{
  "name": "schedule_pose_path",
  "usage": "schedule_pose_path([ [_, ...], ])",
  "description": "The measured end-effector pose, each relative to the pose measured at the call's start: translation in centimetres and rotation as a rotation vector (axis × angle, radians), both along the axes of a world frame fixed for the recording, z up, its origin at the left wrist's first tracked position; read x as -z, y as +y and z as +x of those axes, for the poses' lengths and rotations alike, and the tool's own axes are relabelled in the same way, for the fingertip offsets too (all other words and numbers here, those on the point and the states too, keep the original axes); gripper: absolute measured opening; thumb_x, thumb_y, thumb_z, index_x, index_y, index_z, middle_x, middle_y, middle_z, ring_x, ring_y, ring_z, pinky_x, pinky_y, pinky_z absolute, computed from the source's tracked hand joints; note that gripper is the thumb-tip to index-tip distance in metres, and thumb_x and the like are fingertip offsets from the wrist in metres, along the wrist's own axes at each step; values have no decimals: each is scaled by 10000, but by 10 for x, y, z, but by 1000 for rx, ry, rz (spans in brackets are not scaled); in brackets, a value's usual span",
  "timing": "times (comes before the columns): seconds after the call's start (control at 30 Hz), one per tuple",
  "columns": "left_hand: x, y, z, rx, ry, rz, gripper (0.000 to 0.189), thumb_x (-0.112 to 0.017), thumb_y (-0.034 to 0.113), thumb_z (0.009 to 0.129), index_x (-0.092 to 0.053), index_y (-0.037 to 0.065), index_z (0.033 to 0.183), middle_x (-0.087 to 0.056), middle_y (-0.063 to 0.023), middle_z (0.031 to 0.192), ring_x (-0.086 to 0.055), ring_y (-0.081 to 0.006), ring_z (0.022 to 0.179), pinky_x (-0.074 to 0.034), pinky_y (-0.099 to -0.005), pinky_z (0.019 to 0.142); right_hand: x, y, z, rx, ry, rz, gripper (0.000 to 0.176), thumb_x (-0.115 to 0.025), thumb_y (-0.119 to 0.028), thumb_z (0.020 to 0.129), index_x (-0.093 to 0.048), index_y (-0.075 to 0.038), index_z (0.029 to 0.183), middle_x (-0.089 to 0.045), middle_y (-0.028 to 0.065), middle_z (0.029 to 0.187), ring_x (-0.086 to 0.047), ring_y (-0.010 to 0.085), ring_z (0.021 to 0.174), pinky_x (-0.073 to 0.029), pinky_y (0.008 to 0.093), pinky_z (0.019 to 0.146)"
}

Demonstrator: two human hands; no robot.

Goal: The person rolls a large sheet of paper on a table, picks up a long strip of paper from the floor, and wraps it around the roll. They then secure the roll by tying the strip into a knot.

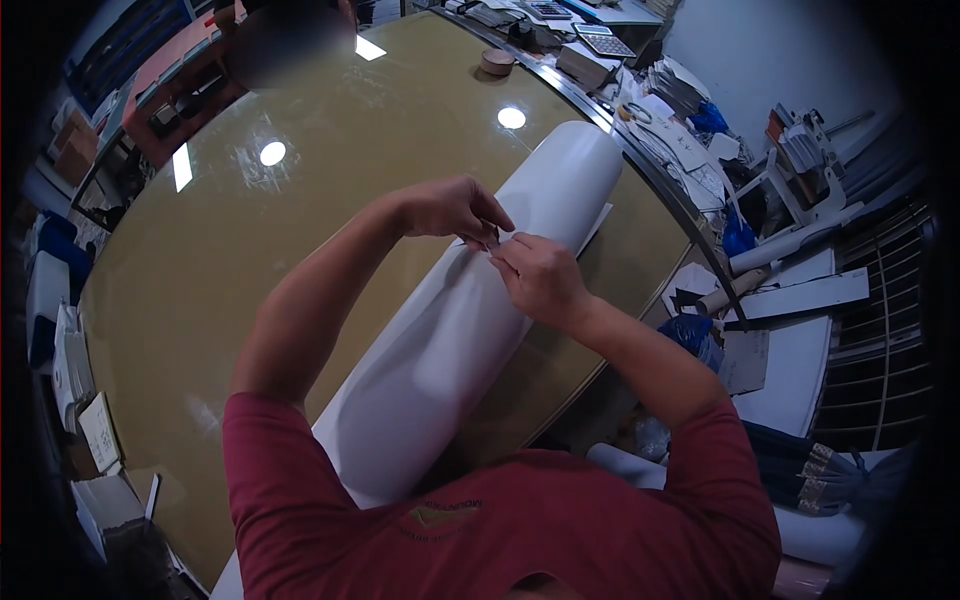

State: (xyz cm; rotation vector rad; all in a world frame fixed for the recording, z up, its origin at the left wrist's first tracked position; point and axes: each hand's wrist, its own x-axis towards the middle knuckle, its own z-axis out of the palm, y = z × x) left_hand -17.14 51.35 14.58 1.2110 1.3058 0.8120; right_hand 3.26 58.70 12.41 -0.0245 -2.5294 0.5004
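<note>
roll [450, 340]: white, lying diagonally on desk [250, 250], centre of frame | left hand [450, 208]: fingertips pinched on small dark piece [492, 237] atop roll | right hand [540, 278]: pinching same piece | advice: steady the roll, keep fingertips close, pull evenly

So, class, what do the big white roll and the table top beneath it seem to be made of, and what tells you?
White roll: probably paper or thin plastic sheet, smooth with a soft sheen; it bends in gentle creases and has a thin loose edge. Table top: hard and glossy, perhaps glass or lacquered board; it shows sharp bright reflections.
</note>
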Motion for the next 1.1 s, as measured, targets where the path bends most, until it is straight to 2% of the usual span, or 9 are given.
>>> schedule_pose_path([
  [0.33,-2,-1,9,54,189,135,273,-679,-28,774,-677,13,1044,-696,-65,896,-647,-131,821,-530,-293,763,-4,3,-1,-30,-15,-59,47,-641,-73,838,-639,-30,821,-616,142,738,-621,336,660,-484,410,571],
  [0.37,0,-3,12,51,188,132,273,-679,-28,774,-677,13,1044,-696,-65,896,-647,-131,821,-530,-293,763,-12,9,0,83,-130,-220,53,-633,-82,820,-639,-29,820,-626,135,762,-621,346,686,-492,422,604],
  [0.43,-3,-9,25,-36,529,291,237,-662,-27,756,-662,40,983,-682,-67,857,-658,-191,810,-524,-313,744,-14,22,-7,196,-250,-384,66,-624,-90,802,-639,-28,818,-636,128,787,-622,357,712,-499,435,636],
  [0.53,7,-15,37,-97,848,543,217,-647,13,770,-649,69,979,-656,-73,862,-649,-258,812,-521,-352,713,-7,46,-22,196,-76,-385,99,-618,-96,788,-654,-18,838,-660,149,837,-629,358,769,-501,424,684],
  [0.63,11,-21,40,-155,1067,736,201,-629,72,807,-622,88,1007,-640,-66,903,-636,-291,827,-517,-388,692,-8,60,-31,-16,-218,-182,120,-636,-107,778,-667,-20,854,-668,168,906,-630,343,850,-500,405,741],
  [0.7,21,-22,40,-179,1082,805,207,-623,94,817,-608,96,1023,-633,-67,916,-635,-287,829,-514,-396,681,-9,63,-34,-90,-348,-363,149,-639,-96,775,-674,-23,900,-665,157,951,-620,337,899,-497,392,768],
  [0.87,38,-30,42,-298,1060,786,167,-567,164,854,-553,100,1007,-623,-66,973,-636,-265,895,-526,-375,686,-12,70,-38,-144,-359,-316,149,-631,-76,783,-684,-23,912,-667,144,939,-621,337,888,-499,384,766],
  [0.93,41,-31,44,-374,1031,939,138,-609,147,824,-565,95,945,-617,-79,962,-641,-276,833,-528,-381,645,-12,71,-38,-174,-350,-306,145,-628,-70,786,-686,-21,910,-668,142,914,-623,338,872,-501,382,760],
  [1.1,45,-39,44,-478,928,875,145,-686,148,770,-581,86,848,-617,-93,946,-636,-293,740,-526,-397,610,-10,71,-37,-166,-370,-218,212,-656,-134,748,-705,-56,939,-660,119,860,-630,297,827,-507,380,745],
])
